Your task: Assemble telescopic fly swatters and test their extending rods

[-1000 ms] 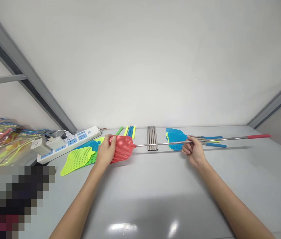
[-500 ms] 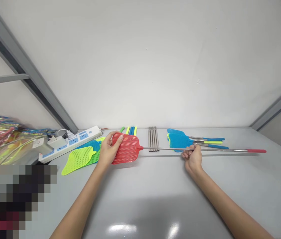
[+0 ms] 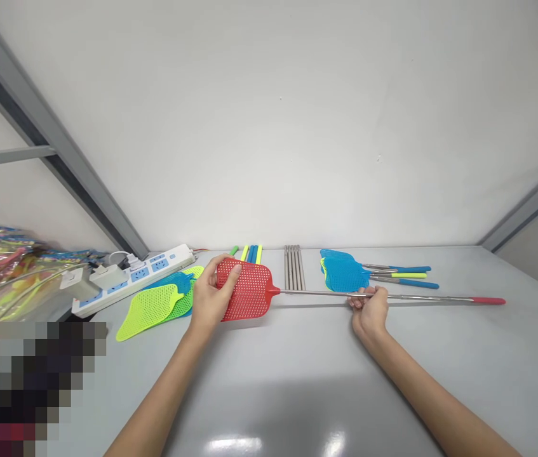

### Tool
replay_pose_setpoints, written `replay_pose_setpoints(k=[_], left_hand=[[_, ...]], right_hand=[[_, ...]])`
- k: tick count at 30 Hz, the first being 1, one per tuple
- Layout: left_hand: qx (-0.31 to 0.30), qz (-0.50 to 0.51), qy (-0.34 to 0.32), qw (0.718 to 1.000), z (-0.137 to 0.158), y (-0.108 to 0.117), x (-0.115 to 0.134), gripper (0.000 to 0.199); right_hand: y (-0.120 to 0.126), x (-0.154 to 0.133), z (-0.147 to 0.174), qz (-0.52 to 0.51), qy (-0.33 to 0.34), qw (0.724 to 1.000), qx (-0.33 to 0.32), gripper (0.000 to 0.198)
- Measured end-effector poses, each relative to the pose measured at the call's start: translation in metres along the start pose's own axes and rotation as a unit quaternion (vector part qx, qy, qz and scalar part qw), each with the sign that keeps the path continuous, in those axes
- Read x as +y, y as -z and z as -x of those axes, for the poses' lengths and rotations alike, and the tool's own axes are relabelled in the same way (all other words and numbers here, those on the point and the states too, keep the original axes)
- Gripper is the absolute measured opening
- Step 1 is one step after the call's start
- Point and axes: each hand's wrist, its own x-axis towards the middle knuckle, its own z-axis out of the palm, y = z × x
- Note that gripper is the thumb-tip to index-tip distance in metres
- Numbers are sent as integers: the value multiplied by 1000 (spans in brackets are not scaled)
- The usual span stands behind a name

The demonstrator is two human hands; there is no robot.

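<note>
A red fly swatter (image 3: 249, 292) with a long metal telescopic rod and red grip is held level above the table. My left hand (image 3: 214, 295) pinches the left edge of its perforated head, thumb on top. My right hand (image 3: 368, 306) is closed around the middle of the rod, palm turned up. Beyond my right hand lie several swatters with blue heads (image 3: 345, 274) and blue or yellow grips. Left of my left hand are loose swatter heads, a yellow-green one (image 3: 149, 310) on top of green and blue ones.
Several metal rods (image 3: 293, 266) lie side by side near the wall. Left of them are several coloured grip tubes (image 3: 252, 254). A white power strip (image 3: 130, 279) with plugs runs along the left. Plastic-wrapped colourful items (image 3: 6, 273) sit at far left.
The red swatter has dropped slightly and shifted a little right at its head, its grip end now somewhat lower. Both hands keep their hold.
</note>
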Motion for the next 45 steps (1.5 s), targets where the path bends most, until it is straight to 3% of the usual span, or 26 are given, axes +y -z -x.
replay_pose_setpoints(k=[9,24,45], left_hand=[[4,-45,-19,999,4,-3,0,32],[-10,-30,-27,999,13,-13,4,30],[31,-33,-3,999,36,-34,7,27]], right_hand=[[0,2,0,-5,14,1000,5,24],[2,7,5,6,29,999,-21,25],[-1,9,17,14,28,999,-36,27]])
